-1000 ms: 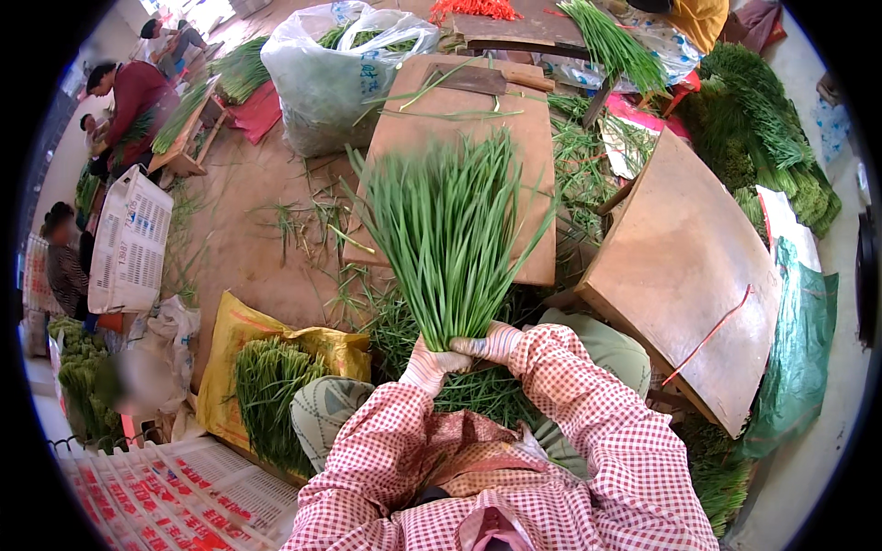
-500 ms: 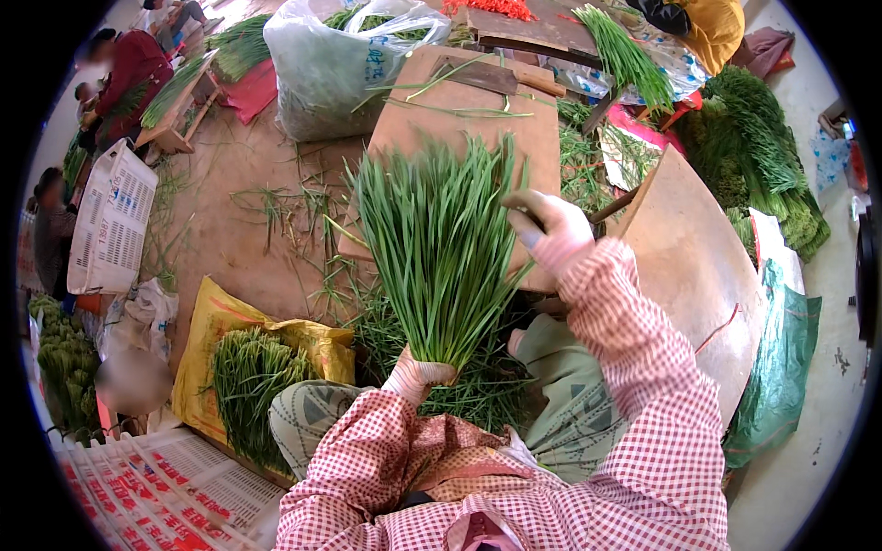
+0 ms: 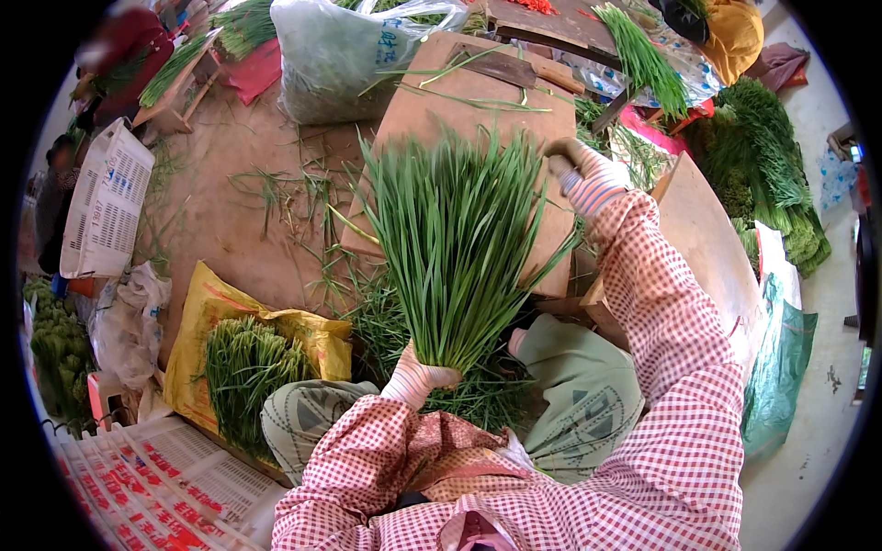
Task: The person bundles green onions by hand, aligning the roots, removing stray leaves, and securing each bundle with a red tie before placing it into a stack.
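A thick bunch of long, flat green garlic chives fans upward in front of me. My left hand, in a pale striped glove, is wrapped round its narrow lower end. My right hand, gloved too, is raised beside the bunch's upper right edge. Its fingers and thumb are bent toward each other, close to the leaf tips; what is between them, if anything, is too small to make out. Behind the bunch lies a wooden board, with a broad-bladed knife resting across its far part.
Loose cut leaves cover the floor around my legs. At left, chives stand by a yellow sack, near a white crate. A clear plastic bag stands at the back; a large chive pile is at right. People sit far left.
My right hand has moved right and up, away from the leaves. The bunch has swung slightly right at its top, still in my left hand. The whole view has shifted a little.
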A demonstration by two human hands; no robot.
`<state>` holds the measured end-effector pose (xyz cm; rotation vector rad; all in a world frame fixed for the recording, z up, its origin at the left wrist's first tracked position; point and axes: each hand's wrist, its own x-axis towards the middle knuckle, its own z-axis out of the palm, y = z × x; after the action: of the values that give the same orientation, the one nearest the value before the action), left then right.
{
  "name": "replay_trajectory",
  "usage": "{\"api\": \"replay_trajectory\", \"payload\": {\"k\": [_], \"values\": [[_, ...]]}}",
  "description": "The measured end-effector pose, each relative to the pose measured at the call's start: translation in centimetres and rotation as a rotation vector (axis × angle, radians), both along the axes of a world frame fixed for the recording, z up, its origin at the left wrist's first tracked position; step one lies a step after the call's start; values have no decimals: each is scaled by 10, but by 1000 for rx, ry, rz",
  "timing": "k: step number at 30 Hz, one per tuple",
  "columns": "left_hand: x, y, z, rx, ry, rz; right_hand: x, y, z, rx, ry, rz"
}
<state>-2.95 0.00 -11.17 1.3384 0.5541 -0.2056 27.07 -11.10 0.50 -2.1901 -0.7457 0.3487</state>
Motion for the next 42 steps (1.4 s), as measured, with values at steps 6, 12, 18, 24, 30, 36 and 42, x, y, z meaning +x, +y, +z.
{"api": "replay_trajectory", "payload": {"k": [6, 12, 18, 24, 30, 36, 42], "values": [[0, -4, -48, -287, -127, 76, -39, 28, -5, -605, -265, 581], [3, -6, -68, -641, -157, 218, -9, 21, -28, -408, -328, 213], [3, 4, 30, -416, 36, 167, -2, 26, 0, -471, -297, 418], [5, 3, 43, -589, -25, 279, -6, 53, -26, -741, -266, 533], [-4, 2, 13, -708, -77, 329, 37, 39, -43, 15, 192, -340], [-7, 5, -76, -1465, 86, 429, 23, 68, 2, -64, -178, 292], [-8, 2, -87, -1720, 160, 499, -14, 123, 14, -705, -272, 675]]}}
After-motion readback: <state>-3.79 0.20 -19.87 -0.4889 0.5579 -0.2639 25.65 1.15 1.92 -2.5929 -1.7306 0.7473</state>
